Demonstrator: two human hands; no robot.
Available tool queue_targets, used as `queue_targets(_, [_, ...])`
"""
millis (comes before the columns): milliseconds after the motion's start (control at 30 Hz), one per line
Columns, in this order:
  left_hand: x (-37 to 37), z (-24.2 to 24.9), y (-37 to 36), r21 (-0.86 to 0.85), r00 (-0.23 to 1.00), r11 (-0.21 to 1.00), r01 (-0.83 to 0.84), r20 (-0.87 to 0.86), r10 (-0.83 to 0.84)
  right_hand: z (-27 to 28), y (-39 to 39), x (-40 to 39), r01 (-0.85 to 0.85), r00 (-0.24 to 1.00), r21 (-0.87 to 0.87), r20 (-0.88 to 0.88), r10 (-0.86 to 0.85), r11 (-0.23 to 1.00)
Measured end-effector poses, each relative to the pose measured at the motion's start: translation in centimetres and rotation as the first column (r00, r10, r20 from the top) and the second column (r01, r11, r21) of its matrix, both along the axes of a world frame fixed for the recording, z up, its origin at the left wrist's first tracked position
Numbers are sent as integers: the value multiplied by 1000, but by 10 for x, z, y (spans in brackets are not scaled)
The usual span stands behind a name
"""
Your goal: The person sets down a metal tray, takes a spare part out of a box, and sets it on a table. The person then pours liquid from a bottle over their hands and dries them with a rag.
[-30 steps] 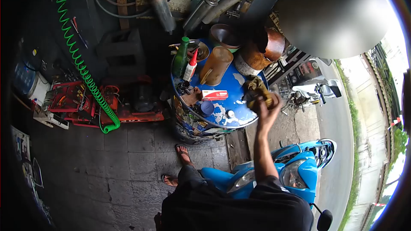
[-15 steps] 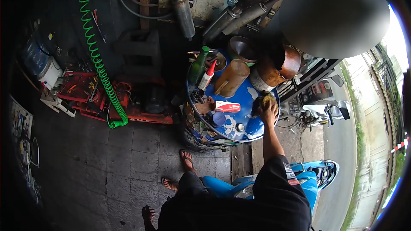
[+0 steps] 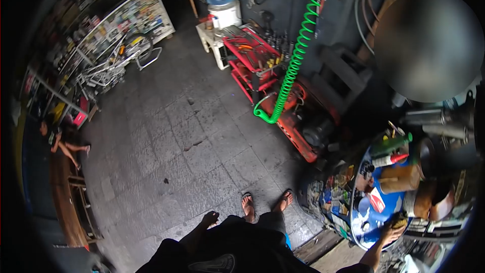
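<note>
My right hand is closed on a dark and yellowish clump, whose kind I cannot make out, at the near edge of a blue drum top. Close by on the drum stand a brown, stained jug-like container, a red-and-white box, a white tube with a red nozzle and a green bottle that looks tilted from here. Low in front of my body hangs my left hand, away from any object. Its fingers are too dark and small to read.
A red compressor and a red tool cart stand along the wall beneath a green coiled hose. A motorcycle frame is at a display case. At far left a person sits by a wooden bench.
The view has swung left, so the drum now lies at the right edge and more of the workshop floor shows. My right hand is still at the drum with the clump.
</note>
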State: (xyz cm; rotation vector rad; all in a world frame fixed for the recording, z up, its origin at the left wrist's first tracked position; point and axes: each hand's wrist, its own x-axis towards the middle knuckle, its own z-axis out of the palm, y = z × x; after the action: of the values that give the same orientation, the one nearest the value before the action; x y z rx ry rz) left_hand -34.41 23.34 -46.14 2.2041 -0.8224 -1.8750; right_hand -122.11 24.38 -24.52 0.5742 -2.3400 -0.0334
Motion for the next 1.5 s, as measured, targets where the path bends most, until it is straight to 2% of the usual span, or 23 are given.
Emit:
queue_targets(33, [-14,11,-7,-132,990,982,134,59,-127,11,-13,10,218,962,56,156,-225,974])
queue_targets(67, [-23,14,-15,-197,980,961,193,88,-179,20,-21,12,416,851,146,287,-440,898])
queue_targets(100, [-32,19,-24,-259,966,933,251,123,-226,8,-15,-12,443,868,97,203,-453,891])
queue_targets(133, [-39,15,-33,-325,952,897,299,165,-257,19,-21,0,477,856,77,184,-483,875])
queue_targets(167, [-44,12,-39,-386,937,856,343,209,-281,18,-26,10,433,899,-169,145,-413,885])
queue_targets(200, [-47,11,-41,-396,946,862,317,199,-257,17,-32,21,325,943,-399,66,-327,857])
queue_targets(233, [-49,9,-42,-407,930,847,341,276,-242,24,-37,46,99,982,-559,-81,-173,823])
queue_targets(267, [-51,8,-45,-415,909,833,366,351,-225,31,-45,82,-86,991,-595,-136,5,799])
queue_targets(300, [-50,29,-48,-417,840,750,513,424,-338,36,-51,122,-214,977,-612,-119,178,761])
queue_targets(333, [-48,22,-41,-444,878,782,437,398,-265,42,-57,164,-304,933,-636,-47,357,710])
queue_targets(400, [-34,2,-20,-506,847,700,504,447,-287,52,-65,246,-338,730,-717,208,651,609])
queue_targets(467, [-22,8,-10,-243,865,847,473,310,-394,52,-76,303,-271,408,-770,451,794,577])
queue_targets(500, [-14,-19,0,-83,886,899,430,232,-402,104,-91,394,-361,106,-792,489,866,492])
queue_targets(533, [-6,-41,10,88,899,914,396,167,-405,127,-111,454,-415,-101,-787,538,837,456])
queue_targets(567, [-4,-40,20,157,926,928,339,118,-358,133,-119,486,-459,-236,-780,570,787,426])
queue_targets(600, [-2,-30,26,151,956,953,261,93,-277,137,-128,513,-487,-354,-782,585,730,390])
queue_targets(667, [2,-18,35,136,989,983,122,61,-132,135,-147,558,-516,-527,-789,600,602,335])
queue_targets(767, [5,-4,40,94,998,994,-50,44,46,128,-169,609,-541,-669,-795,604,433,273])
queue_targets(933, [22,18,21,-5,959,960,-282,10,282,105,-201,676,-581,-772,-792,610,181,189])
queue_targets(1100, [43,39,-26,-90,916,912,-400,-30,399,70,-239,729,-649,-760,-755,650,-23,96])
queue_targets(1333, [79,61,-113,-195,881,859,-473,-93,464,-12,-314,772,-769,-630,-638,747,-212,34])
queue_targets(1500, [113,71,-179,-213,857,831,-514,-90,507,-92,-393,767,-888,-447,-460,854,-266,13])
